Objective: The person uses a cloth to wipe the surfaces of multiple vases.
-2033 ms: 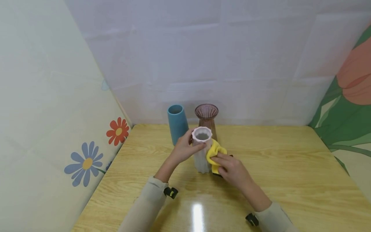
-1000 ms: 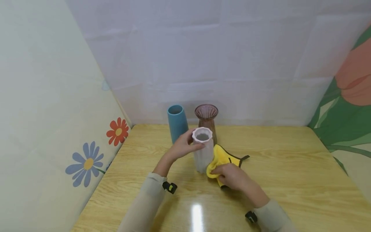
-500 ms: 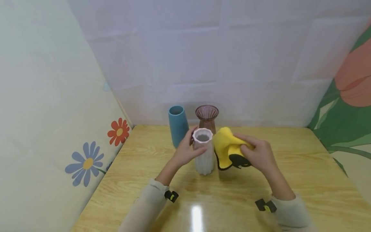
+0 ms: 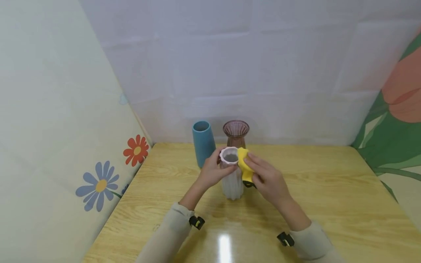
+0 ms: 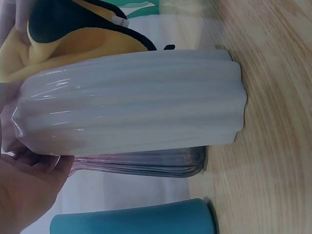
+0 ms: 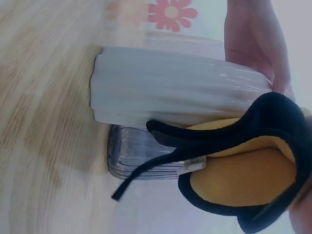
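A white fluted vase [image 4: 232, 184] with a scalloped rim stands upright on the table. My left hand [image 4: 212, 171] grips it near the top, thumb across the front and fingers round the far side. My right hand [image 4: 268, 179] holds a yellow cloth [image 4: 244, 164] with black edging and presses it against the right side of the vase's rim. In the right wrist view the cloth [image 6: 243, 175] hangs in folds, its black loop trailing beside the vase [image 6: 165, 87]. The left wrist view shows the vase's smooth ribbed wall [image 5: 136, 102] down to its base.
Behind the white vase stand a blue vase [image 4: 204, 146] to the left and a purple ribbed glass vase [image 4: 236, 131], partly hidden. The wooden table [image 4: 329, 182] meets a white cloth backdrop [image 4: 204, 65]. Flower-printed panels [image 4: 102, 185] flank it.
The yellow cloth went from the vase's lower right side, away to the right in my right hand, then back against the rim. My left hand keeps its grip on the vase.
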Available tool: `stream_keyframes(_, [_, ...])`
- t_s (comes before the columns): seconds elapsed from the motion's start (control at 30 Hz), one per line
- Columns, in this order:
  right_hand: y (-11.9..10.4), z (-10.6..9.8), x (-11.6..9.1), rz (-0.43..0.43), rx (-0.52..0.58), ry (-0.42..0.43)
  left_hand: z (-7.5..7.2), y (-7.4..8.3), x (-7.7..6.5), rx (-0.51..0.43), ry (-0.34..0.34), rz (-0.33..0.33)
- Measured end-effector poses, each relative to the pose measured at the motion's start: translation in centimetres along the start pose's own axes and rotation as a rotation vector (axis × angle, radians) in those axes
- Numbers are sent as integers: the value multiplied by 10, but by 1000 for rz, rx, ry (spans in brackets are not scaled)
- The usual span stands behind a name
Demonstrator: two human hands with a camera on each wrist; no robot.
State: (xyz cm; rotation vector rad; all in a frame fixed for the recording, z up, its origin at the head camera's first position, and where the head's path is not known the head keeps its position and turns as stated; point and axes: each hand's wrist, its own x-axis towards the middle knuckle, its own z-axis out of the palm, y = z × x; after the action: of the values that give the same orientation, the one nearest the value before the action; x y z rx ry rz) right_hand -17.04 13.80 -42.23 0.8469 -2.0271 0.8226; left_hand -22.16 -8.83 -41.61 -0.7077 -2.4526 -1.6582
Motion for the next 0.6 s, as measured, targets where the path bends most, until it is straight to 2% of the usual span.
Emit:
stream_keyframes(0.33, [3, 4, -8, -75, -63, -82, -6, -5, 4, -33, -49, 16])
stream_keyframes(0.6, [4, 14, -16, -95, -48, -89, -12, -5, 4, -38, -104, 12])
